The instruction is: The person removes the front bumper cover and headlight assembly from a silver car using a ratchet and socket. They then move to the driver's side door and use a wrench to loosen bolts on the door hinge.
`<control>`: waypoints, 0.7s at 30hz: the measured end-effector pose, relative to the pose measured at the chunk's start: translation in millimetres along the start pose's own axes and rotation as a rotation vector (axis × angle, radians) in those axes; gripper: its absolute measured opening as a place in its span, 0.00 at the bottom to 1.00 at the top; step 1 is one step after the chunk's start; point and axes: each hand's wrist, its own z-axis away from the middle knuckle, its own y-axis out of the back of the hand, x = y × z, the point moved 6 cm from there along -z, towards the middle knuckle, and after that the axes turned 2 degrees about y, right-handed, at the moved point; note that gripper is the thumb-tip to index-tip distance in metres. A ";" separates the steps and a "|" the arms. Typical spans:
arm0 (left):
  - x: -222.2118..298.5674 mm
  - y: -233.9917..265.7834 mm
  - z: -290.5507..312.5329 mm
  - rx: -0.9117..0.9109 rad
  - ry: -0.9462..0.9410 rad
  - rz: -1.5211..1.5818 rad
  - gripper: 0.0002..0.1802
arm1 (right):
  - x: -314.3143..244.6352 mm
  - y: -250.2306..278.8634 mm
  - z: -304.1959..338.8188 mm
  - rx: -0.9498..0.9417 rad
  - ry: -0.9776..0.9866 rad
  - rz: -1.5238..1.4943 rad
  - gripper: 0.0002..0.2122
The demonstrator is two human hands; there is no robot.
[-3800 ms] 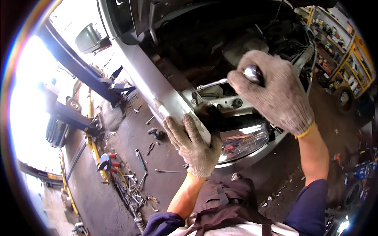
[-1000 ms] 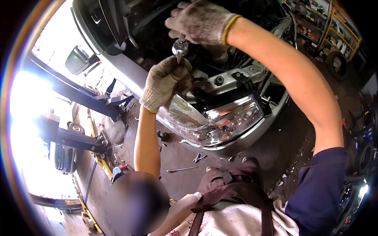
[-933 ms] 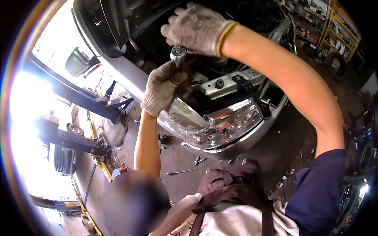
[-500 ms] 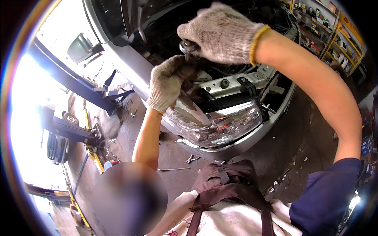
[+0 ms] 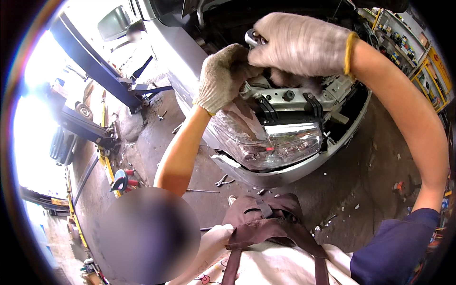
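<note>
A ratchet wrench (image 5: pixel 252 37) shows its rounded metal head at the edge of my right hand (image 5: pixel 304 45). That hand, in a knitted glove with a yellow cuff, is closed around the handle over the car's open engine bay. Just beside and below the head is my left hand (image 5: pixel 221 78), gloved too, its fingers curled inward; what they grip is hidden. Under both hands runs a silver metal crossmember (image 5: pixel 304 97) with holes and a bolt. A clear headlight (image 5: pixel 292 145) sits in front of it, next to a fender corner (image 5: pixel 232 126) with worn, patchy paint.
The silver bumper (image 5: pixel 280 178) curves around the headlight, with a gap along its top. Pliers (image 5: pixel 223 180) and a thin rod (image 5: pixel 203 191) lie on the floor. Blue lift arms (image 5: pixel 95 61) stand at left. Loaded shelves (image 5: pixel 403 47) are at far right. A person (image 5: pixel 149 237), blurred, is at lower left.
The view has shifted, so the car and both hands sit differently in it. My right hand has turned around the wrench, which stays in its grip; my left hand remains beside the wrench head.
</note>
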 end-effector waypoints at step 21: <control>-28.6 41.8 -82.2 -0.099 -0.142 0.500 0.18 | -26.9 35.5 -62.2 0.807 0.803 1.275 0.15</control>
